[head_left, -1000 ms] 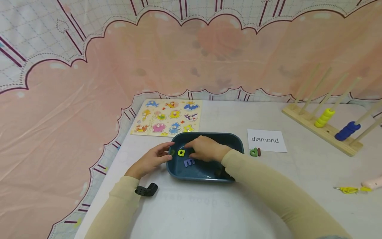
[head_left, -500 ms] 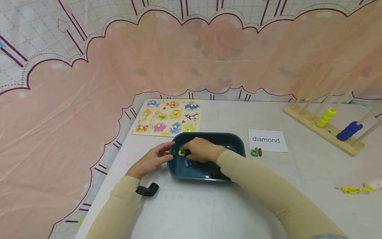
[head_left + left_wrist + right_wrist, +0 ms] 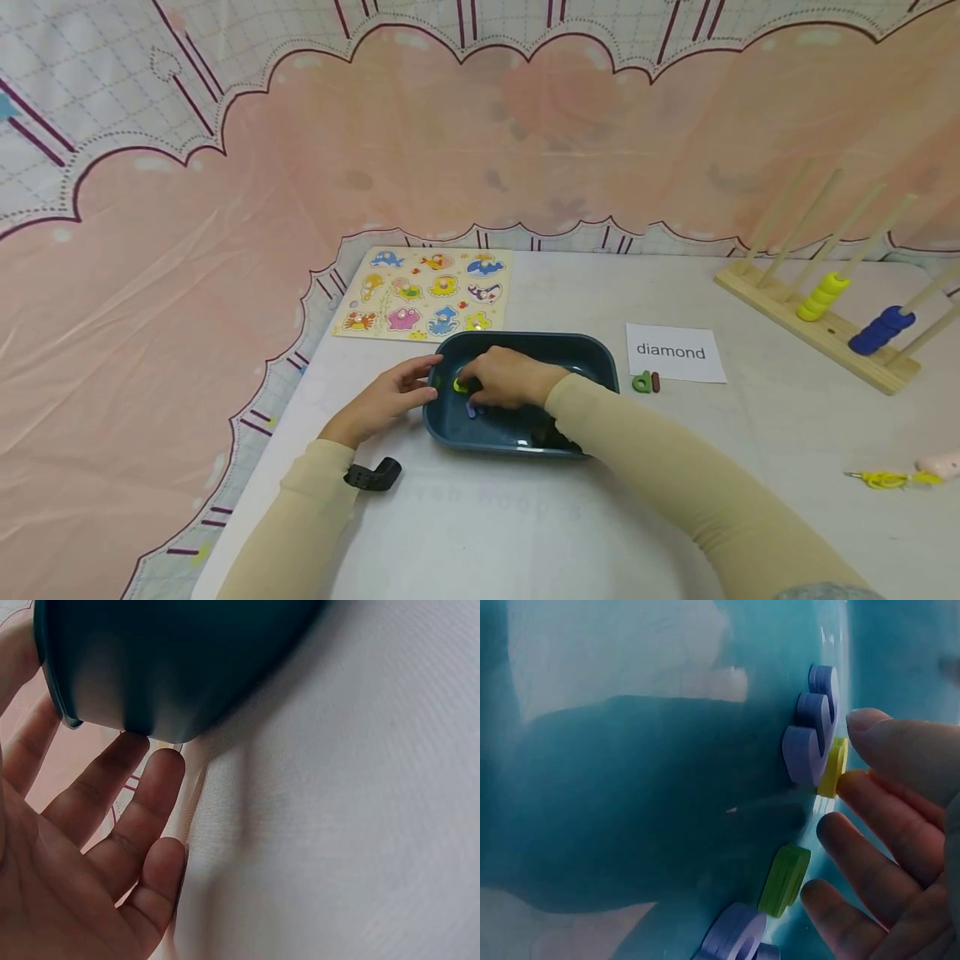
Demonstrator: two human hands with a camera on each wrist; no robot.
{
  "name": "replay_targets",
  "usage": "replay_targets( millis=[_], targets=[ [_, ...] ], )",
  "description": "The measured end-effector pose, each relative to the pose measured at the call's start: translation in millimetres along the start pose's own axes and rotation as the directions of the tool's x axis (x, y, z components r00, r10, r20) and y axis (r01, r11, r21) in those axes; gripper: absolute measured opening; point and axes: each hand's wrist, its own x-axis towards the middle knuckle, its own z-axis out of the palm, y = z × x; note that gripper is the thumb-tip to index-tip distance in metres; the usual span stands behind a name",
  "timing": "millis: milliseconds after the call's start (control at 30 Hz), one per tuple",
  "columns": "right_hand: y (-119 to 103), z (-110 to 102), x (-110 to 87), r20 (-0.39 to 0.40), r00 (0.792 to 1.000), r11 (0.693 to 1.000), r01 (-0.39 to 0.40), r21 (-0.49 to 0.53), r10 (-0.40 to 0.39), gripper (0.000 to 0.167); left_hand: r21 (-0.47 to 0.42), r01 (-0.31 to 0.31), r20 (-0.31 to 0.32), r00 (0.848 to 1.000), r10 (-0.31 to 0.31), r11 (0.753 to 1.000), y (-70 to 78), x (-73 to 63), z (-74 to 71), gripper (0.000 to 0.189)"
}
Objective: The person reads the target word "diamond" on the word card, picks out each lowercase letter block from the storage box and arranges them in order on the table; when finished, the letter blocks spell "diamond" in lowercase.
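Observation:
A dark teal tray (image 3: pixel 495 451) stands on the white table. My left hand (image 3: pixel 382 404) is at its left end, fingertips right at the outer wall in the left wrist view, fingers spread and lightly bent. Inside the tray, my right hand (image 3: pixel 513 379) reaches down over a yellow letter "a" (image 3: pixel 458 386), partly hidden in the head view. In the right wrist view, the index fingertip is right at the yellow letter's edge, with the thumb a little apart. A purple letter "m" (image 3: pixel 810 735) lies beside it. A green piece (image 3: pixel 784 881) and another purple piece (image 3: pixel 731 934) also lie in the tray.
A wooden sea-animal puzzle board (image 3: pixel 423 294) lies behind the tray. To the right are a card (image 3: pixel 675 353) reading "diamond", a green "d" (image 3: pixel 641 382) and a dark red "i" (image 3: pixel 656 382). Farther right stand a bead abacus (image 3: pixel 817 325) and a yellow cord (image 3: pixel 885 480) with a pink handle.
My right hand has shifted slightly left and come down over the yellow "a", covering more of it and of the purple "m". The left hand stays at the tray's end.

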Motion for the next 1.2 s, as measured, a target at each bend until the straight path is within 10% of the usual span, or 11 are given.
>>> replay_targets(
  millis=[1200],
  targets=[
    [14,2,-4.2,-0.063,0.997,0.999,-0.036,-0.002,0.036,0.027,0.001,0.029,-0.022,0.999,-0.029,1.000,-0.1,-0.2,2.5,0.061]
  ],
)
